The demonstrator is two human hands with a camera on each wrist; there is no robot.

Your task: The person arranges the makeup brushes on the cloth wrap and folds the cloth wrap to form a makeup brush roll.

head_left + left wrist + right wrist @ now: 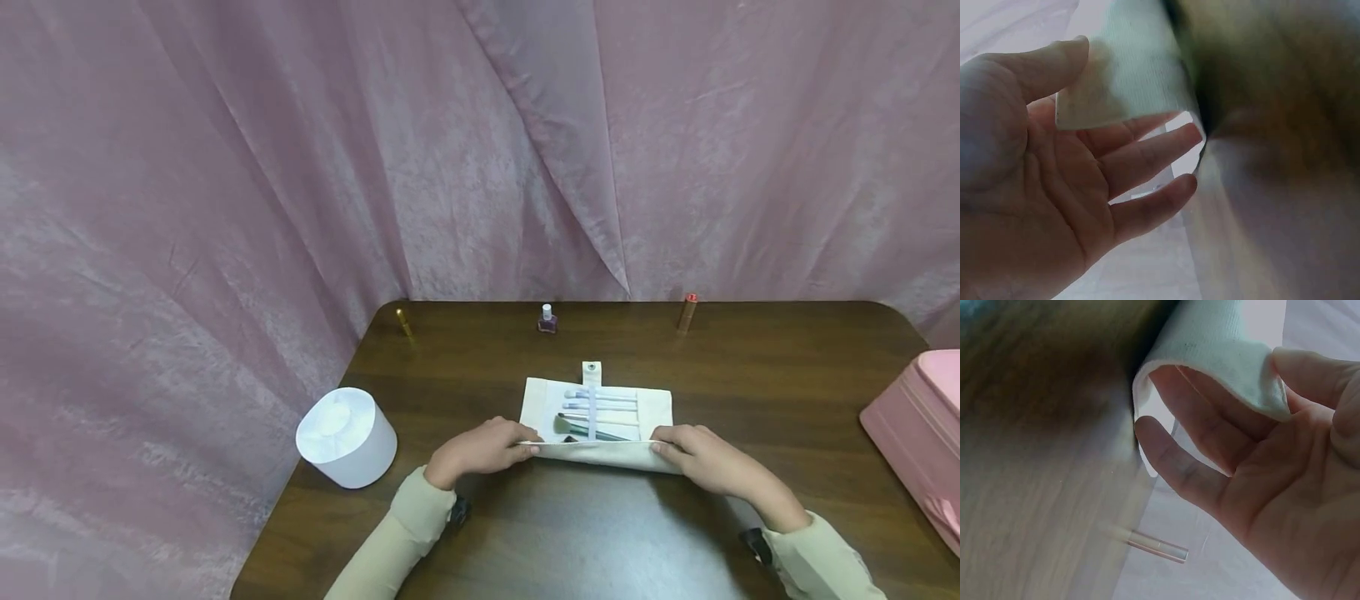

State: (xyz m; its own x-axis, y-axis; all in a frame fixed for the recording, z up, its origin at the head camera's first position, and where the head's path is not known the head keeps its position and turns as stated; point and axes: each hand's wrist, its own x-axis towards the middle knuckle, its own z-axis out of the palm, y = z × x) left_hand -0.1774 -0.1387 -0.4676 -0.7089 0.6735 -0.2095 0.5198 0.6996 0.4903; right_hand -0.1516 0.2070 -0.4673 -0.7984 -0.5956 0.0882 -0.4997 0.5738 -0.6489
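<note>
A cream fabric brush roll [534,406] lies unfolded at mid-table, its near edge lifted and bent over toward the back. Several makeup brushes [600,407] sit under its elastic band, and a snap strap [592,373] sticks out at the far side. My left hand [487,446] pinches the near flap at its left corner, thumb outside and fingers inside the bend, as the left wrist view shows. At the right corner my right hand [708,457] pinches the same flap [1210,356] between thumb and fingers. The brushes' lower ends are hidden behind the raised flap.
Left of the roll stands a white round container [348,437]. Along the back edge are a gold tube [405,322], a purple nail polish bottle [547,320] and a brown tube with a red top [687,313]. A pink case [918,442] stands at right; a pink curtain hangs behind.
</note>
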